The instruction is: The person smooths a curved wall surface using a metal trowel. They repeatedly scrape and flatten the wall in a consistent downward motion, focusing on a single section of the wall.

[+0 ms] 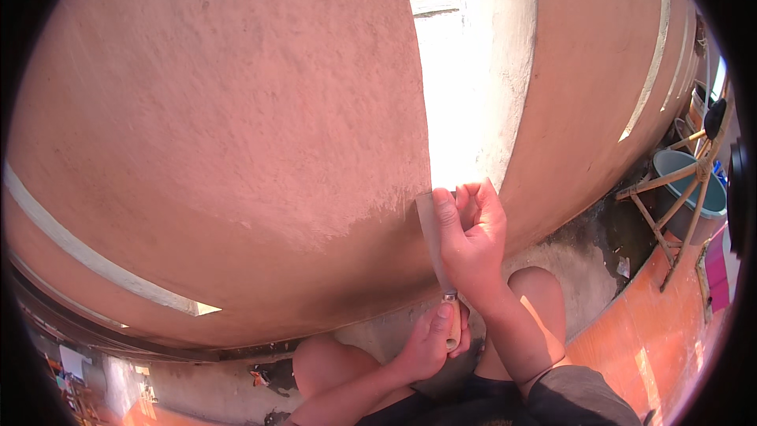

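Note:
A putty knife (pixel 432 237) with a thin metal blade and a pale wooden handle stands nearly upright in front of the wall. My left hand (pixel 426 345) is wrapped round its handle, low between my knees. Higher up, my right hand (pixel 478 243) has its fingers curled, with the thumb against the blade's broad end; the curled fingers hide part of that edge. Behind the blade rises a plastered wall (pixel 300 95), with a rough, darker damp-looking patch low down beside the blade. The wall's opening edge runs up just above my right hand.
A bright, narrow opening (pixel 453 95) splits the wall, with green plants beyond. At the right stand a grey bucket (pixel 684 164) and a wooden-legged stool or frame (pixel 658 183). Orange floor (pixel 611 351) lies at the lower right. My bent knees are close to the wall.

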